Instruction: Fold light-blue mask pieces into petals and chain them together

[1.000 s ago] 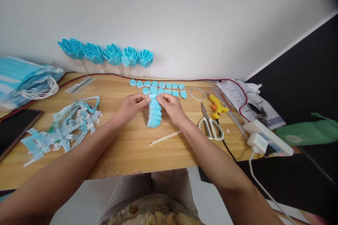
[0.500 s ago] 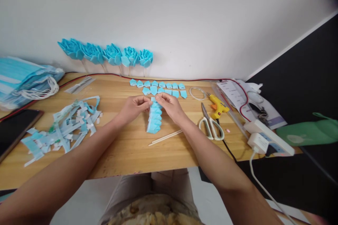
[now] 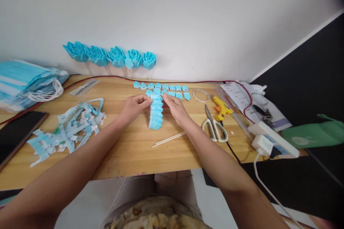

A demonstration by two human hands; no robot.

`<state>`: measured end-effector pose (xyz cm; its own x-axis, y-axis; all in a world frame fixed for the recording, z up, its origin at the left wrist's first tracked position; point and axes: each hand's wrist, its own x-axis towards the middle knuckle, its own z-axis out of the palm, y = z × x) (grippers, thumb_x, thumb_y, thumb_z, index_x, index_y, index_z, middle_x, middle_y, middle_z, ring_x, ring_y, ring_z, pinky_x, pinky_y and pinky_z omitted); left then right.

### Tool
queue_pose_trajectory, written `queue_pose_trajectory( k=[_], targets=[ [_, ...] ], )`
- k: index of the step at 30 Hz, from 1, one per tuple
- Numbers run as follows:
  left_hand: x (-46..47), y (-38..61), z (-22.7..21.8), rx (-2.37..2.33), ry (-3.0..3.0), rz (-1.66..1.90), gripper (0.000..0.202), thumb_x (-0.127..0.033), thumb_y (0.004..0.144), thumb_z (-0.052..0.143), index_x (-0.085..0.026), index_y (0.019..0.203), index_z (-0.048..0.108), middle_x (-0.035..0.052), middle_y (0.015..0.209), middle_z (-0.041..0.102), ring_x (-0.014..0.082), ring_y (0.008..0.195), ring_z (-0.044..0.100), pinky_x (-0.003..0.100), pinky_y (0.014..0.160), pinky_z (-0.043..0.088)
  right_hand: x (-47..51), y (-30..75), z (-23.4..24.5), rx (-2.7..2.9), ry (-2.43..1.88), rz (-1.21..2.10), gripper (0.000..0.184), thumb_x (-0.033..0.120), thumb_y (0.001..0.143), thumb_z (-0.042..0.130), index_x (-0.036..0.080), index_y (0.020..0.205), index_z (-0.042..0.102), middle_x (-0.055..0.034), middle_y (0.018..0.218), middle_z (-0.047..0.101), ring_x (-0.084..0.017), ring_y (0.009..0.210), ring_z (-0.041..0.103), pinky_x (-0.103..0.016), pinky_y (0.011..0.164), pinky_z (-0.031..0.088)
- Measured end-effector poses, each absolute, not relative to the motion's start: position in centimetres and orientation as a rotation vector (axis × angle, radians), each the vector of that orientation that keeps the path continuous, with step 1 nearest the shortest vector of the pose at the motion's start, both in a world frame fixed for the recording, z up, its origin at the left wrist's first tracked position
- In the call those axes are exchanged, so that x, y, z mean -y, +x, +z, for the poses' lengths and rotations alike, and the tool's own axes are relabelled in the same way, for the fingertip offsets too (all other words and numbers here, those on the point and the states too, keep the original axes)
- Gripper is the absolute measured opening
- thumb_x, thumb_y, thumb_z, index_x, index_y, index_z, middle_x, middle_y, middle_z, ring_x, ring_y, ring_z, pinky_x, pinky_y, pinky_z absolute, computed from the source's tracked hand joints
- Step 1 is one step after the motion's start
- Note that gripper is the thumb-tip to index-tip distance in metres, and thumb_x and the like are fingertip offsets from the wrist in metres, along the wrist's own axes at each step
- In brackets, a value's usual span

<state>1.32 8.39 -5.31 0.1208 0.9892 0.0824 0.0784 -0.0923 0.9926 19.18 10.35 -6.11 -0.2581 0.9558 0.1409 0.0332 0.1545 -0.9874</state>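
Note:
A light-blue pleated strip (image 3: 156,112) with a zigzag right edge hangs between my hands, above the wooden table. My left hand (image 3: 137,106) pinches its left edge near the top, thumb in front. At the strip's upper right corner, the thumb and fingers of my right hand (image 3: 174,106) are closed on the edge. Just beyond lie two rows of small folded blue petals (image 3: 165,87); the strip and my fingers hide part of the nearer row. Two thin wooden sticks (image 3: 168,139) lie on the table, partly under my right forearm.
Scissors (image 3: 215,127), a yellow glue gun (image 3: 222,108) and a wire ring (image 3: 201,95) lie right, near a power strip (image 3: 274,139). Blue scraps (image 3: 72,127), a phone (image 3: 20,134) and bagged masks (image 3: 24,78) lie left. Several blue flowers (image 3: 116,57) on sticks lean against the wall.
The strip has risen slightly and its lower end has swung a little left. My right fingers have slid right, from over its top to the upper right corner. The view has shifted slightly.

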Motion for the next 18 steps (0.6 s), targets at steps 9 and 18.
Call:
queue_pose_trajectory(
  k=[9,18],
  targets=[
    [-8.8,0.2,-3.3,-1.156,1.359,1.458,0.035,-0.049,0.086,0.054,-0.017,0.095,0.065,0.0036,0.078,0.066,0.0119,0.062,0.057,0.024,0.06,0.044,-11.1,19.5,-6.6,1.358,-0.942,1.301,0.03,0.048,0.074,0.066,0.019,0.066,0.059,0.0034,0.065,0.053,-0.012,0.064,0.048,-0.026,0.067,0.041],
    [9.1,1.0,4.5,-0.86,1.728,0.464,0.027,-0.043,0.09,0.052,-0.033,0.104,0.071,0.0012,0.096,0.073,0.021,0.087,0.066,0.029,0.077,0.05,-11.1,19.4,-6.0,1.18,-0.961,1.356,0.037,0.056,0.064,0.07,0.02,0.071,0.062,0.0026,0.069,0.057,-0.012,0.065,0.052,-0.027,0.065,0.046]
  ],
)
